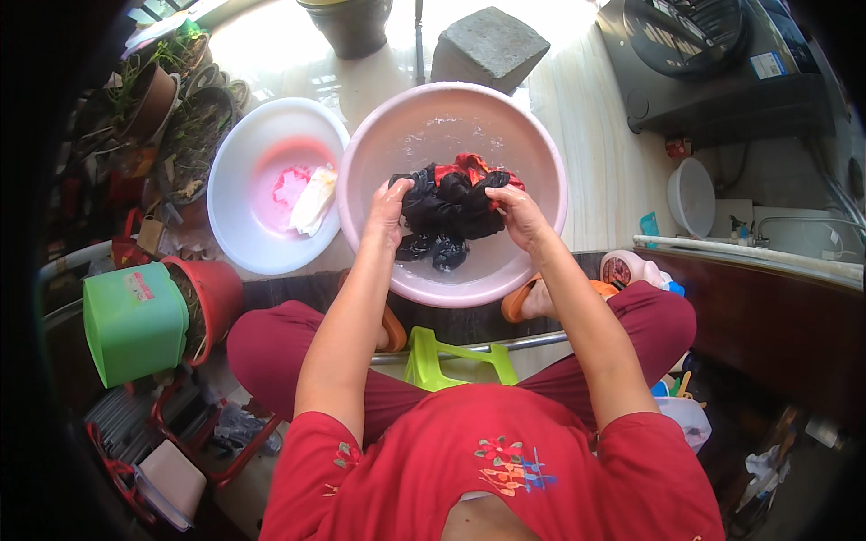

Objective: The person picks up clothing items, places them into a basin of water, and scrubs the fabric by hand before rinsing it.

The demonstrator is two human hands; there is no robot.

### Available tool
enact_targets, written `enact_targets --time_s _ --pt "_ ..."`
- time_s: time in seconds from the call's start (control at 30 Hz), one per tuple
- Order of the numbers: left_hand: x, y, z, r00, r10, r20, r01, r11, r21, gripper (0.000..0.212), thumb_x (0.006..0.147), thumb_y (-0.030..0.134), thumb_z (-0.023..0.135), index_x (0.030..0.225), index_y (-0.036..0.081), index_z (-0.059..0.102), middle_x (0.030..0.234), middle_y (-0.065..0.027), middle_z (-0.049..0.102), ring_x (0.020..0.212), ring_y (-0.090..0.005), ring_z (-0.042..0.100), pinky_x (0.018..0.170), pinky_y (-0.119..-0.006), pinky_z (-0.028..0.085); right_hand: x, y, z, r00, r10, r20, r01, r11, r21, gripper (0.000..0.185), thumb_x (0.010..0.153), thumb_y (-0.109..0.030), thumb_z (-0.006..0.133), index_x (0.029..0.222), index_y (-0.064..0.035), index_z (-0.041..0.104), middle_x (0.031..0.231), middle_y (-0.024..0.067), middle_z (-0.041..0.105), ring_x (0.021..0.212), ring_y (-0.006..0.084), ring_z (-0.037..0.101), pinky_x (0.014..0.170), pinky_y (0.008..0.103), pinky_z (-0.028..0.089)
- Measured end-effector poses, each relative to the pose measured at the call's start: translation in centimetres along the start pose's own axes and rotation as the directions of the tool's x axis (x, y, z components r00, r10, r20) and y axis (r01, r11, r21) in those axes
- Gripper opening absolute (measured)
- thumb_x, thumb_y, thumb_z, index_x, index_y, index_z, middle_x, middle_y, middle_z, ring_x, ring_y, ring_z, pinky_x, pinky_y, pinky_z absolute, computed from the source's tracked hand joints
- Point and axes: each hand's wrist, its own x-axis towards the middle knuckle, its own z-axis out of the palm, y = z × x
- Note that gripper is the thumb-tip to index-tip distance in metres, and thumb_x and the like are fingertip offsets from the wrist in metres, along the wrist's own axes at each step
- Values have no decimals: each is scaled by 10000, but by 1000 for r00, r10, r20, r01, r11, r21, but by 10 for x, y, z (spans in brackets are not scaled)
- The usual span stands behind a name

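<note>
A wet bundle of black cloth (460,206) with red patterned cloth (467,166) at its far side is held over a large pink basin (350,223) of water. My left hand (390,206) grips the bundle's left side, thumb on top. On the right side my right hand (514,209) pinches the dark cloth near the red part. The lower end of the black cloth lies in the water. Left of the pink basin, touching or nearly touching it, is a white basin (233,203) with a pinkish inside and a white cloth (313,201) in it.
A grey stone block (490,47) and a dark bucket (350,27) stand beyond the basins. Potted plants (196,142), a red pot (220,297) and a green container (132,324) are at left. A lime-green plastic stool (426,358) is before me; a washing machine (717,95) stands at upper right.
</note>
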Motion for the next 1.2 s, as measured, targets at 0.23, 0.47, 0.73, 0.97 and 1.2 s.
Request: enact_targets --time_s 0.23,0.47,0.73,0.97,1.2 --pt "-18 6 -15 801 512 309 -437 150 887 681 634 -45 537 1287 105 418 1318 -236 391 1107 -349 499 926 -363 414 -16 4 17 871 -433 -232 48 545 -837 752 658 -232 742 1280 -56 358 1229 217 458 1102 376 499 942 439 396" --pt "-60 -10 13 916 -12 401 -388 -273 880 1026 556 169 799 1408 277 237 1484 -128 114 1306 -450 191 879 -622 395 -18 43 49 961 -258 -98 -64 134 -989 1088 604 -201 781 1435 -242 80 1462 216 51 1224 436 345 952 505 390" --pt "-27 -23 4 967 -51 250 -254 -106 961 582 679 183 707 1192 90 446 1149 -229 530 987 -432 553 811 -470 484 18 34 12 972 -183 -145 -9 589 -808 648 682 -442 724 1100 27 563 936 207 643 924 309 621 835 374 465" --pt "3 -36 -14 990 -104 -95 141 714 686 452 808 338 574 1088 -14 541 950 -218 615 851 -327 617 678 -397 496 -15 0 13 989 111 -101 -114 993 -21 263 789 -296 628 961 -98 617 824 33 601 727 129 571 630 239 441" --pt "7 -15 -9 993 -73 -96 114 832 543 551 819 481 541 1059 -14 551 864 -136 597 755 -271 634 596 -375 517 -20 -6 -9 999 -30 17 33 968 -249 217 615 76 530 768 -77 538 712 -10 520 657 95 490 582 213 385"
